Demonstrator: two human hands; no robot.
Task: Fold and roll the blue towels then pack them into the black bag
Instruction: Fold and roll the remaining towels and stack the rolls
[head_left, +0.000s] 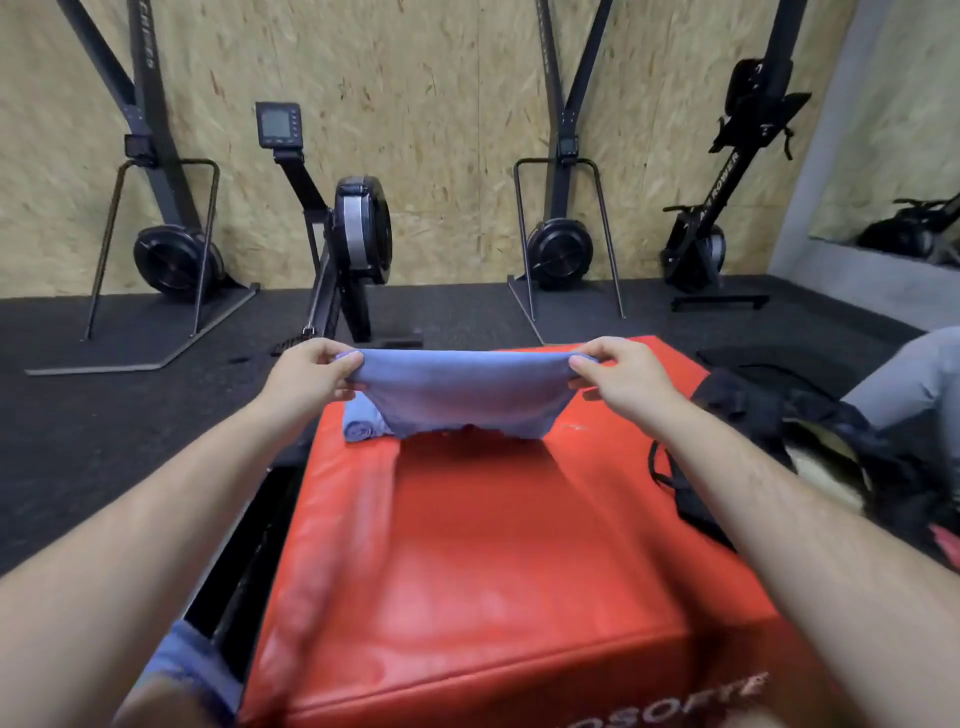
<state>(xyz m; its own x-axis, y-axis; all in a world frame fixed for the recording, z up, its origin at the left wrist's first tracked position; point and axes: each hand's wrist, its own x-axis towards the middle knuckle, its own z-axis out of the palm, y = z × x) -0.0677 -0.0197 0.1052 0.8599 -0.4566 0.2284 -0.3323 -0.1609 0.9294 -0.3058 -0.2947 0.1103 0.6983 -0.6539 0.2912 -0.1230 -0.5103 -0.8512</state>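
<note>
Soft blue towel, sagging between hands

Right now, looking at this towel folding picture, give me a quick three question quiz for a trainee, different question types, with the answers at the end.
1. True or false: the blue towel is held up by both the left hand and the right hand.
2. Multiple choice: the rolled towel lies on A) the floor, B) the red padded box, C) the black bag.
3. Fill in: the black bag sits to the person's ____ of the box.

Key: 1 true; 2 B; 3 right.
</note>
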